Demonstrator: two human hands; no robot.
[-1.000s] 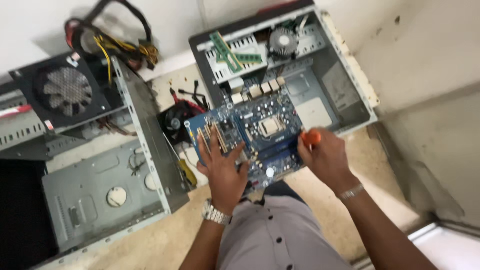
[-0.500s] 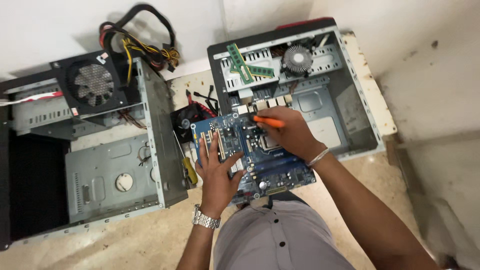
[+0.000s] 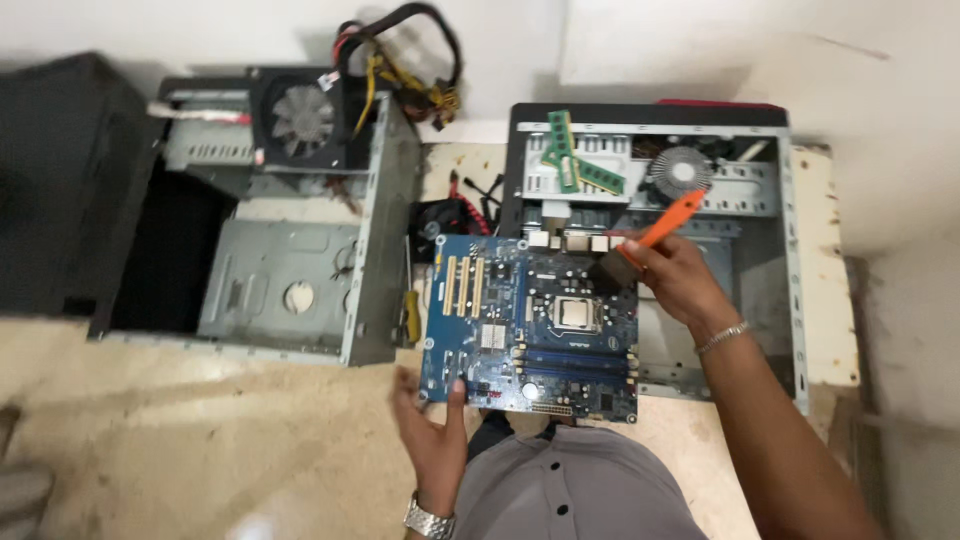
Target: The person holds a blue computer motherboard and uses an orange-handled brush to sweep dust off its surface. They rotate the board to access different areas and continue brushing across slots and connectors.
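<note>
Two hands work one board. The blue rectangular computer motherboard (image 3: 530, 325) sits at the centre of the view, between two opened metal cases on the floor. The left hand (image 3: 432, 432) props its lower-left corner from 7 o'clock, thumb on the edge and the other fingers spread loose beneath, so the hand supports the board but does not clamp it. The right hand (image 3: 678, 280) comes in from 3 o'clock with its grip pressed together on the orange-handled dusting brush (image 3: 648, 240), whose dark bristle head meets the upper-right corner of the board near the silver rear ports.

Procedure, as judged from the view: keep the board tilted and steady, sweep the bristles outward off the edge, use light pressure, and stay clear of the square silver processor socket (image 3: 573, 314) at board centre.

Surroundings: the empty grey steel case (image 3: 290, 280) lies at 9 o'clock; the second grey case with a round heatsink fan and loose green memory sticks (image 3: 575, 165) lies at 1 o'clock.

Compared with half a second earlier, the brush head sits farther toward the upper-right corner, and the left hand has slid from the board face down to the lower-left edge.
</note>
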